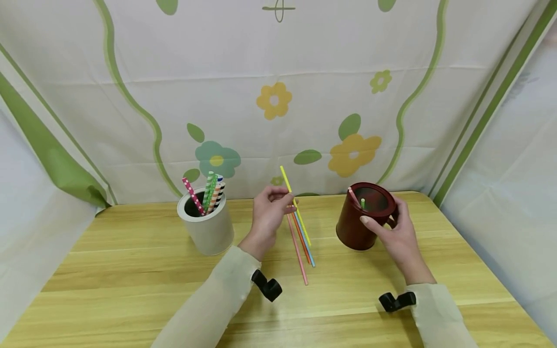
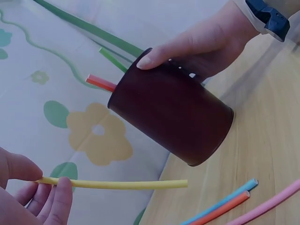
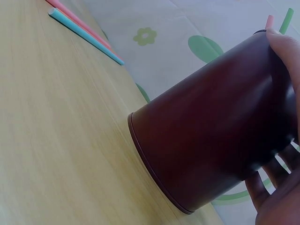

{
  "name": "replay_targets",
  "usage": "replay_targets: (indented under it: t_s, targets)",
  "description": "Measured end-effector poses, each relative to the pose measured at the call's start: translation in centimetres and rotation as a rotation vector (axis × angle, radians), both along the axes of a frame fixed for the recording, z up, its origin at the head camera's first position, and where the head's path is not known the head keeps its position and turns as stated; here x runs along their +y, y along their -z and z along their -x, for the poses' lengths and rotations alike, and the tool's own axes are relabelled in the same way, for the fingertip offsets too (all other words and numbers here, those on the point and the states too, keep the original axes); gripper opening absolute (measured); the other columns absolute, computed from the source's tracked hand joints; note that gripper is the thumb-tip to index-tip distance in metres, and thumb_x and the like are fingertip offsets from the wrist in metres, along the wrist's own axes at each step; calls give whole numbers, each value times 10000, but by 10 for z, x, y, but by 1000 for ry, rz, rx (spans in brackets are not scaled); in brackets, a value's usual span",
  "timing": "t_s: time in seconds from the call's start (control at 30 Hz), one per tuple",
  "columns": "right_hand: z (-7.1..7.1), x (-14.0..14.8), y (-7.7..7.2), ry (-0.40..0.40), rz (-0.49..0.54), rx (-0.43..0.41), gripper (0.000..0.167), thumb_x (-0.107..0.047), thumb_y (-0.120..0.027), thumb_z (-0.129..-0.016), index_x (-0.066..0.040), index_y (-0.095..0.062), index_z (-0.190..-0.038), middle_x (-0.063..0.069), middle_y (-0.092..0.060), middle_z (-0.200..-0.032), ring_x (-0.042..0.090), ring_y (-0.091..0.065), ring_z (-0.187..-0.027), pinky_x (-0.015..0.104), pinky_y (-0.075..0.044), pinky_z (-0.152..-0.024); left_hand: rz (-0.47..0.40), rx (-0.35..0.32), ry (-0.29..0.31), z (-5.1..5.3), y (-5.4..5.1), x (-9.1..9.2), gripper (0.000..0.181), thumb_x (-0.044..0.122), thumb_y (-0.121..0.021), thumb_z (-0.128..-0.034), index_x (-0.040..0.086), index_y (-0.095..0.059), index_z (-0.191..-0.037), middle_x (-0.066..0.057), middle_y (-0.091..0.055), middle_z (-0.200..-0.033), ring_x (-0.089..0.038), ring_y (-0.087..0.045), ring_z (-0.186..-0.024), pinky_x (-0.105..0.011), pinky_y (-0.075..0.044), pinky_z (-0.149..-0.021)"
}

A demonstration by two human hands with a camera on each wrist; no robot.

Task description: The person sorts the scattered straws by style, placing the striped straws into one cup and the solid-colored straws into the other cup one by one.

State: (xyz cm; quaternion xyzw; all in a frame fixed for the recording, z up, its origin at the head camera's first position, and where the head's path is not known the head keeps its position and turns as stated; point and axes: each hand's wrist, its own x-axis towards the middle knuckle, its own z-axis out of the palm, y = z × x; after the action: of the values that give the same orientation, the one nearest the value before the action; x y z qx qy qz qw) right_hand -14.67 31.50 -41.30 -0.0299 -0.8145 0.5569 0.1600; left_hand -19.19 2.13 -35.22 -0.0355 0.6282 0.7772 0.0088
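My left hand (image 1: 270, 212) pinches a yellow straw (image 2: 122, 184) between thumb and fingers, and the straw slants off the table. Below it lie a pink straw (image 1: 298, 251), an orange straw (image 1: 305, 249) and a blue straw (image 1: 311, 256). My right hand (image 1: 399, 239) grips a dark red mug (image 1: 354, 229) at its handle side, thumb at the rim and fingers around the handle. Inside the mug lean a pink straw (image 1: 353, 195) and a green straw (image 1: 363, 203). The mug stands upright on the wooden table.
A white can (image 1: 211, 234) on the left holds several patterned straws (image 1: 212, 191), dotted and striped. A flowered curtain (image 1: 304, 121) hangs behind the wooden table (image 1: 130, 280), with more cloth at both sides. Dark wrist cameras (image 1: 267, 286) sit on the sleeves.
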Motion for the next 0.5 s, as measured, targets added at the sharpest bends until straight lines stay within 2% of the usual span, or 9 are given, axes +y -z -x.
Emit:
replay_targets:
  t_s: [0.13, 0.37, 0.5]
  targets:
    - [0, 0, 0, -1, -2, -1, 782, -205, -820, -969, -208, -381, -1616, -140, -509, -1478, 0, -463, -1344, 202, -401, -1048, -17, 45, 5, -2, -5, 1, 211, -22, -687, -1014, -21, -639, -1219, -91, -659, -1066, -165, -714, -911, -282, -658, -818]
    - [0, 0, 0, -4, 7, 3, 774, -198, -822, -967, -200, -388, -1609, -145, -506, -1474, 8, -466, -1347, 152, -410, -1036, -54, 146, 26, -7, -17, 4, 219, -16, -709, -1006, -28, -658, -1219, -113, -692, -1106, -151, -733, -930, -300, -662, -882]
    - [0, 0, 0, -2, -1, -3, 781, -207, -822, -968, -204, -383, -1613, -133, -503, -1484, 4, -464, -1348, 171, -410, -1046, -54, 192, 23, -10, -23, 6, 189, 26, -712, -1022, -33, -675, -1198, -127, -708, -1109, -215, -767, -956, -330, -661, -917]
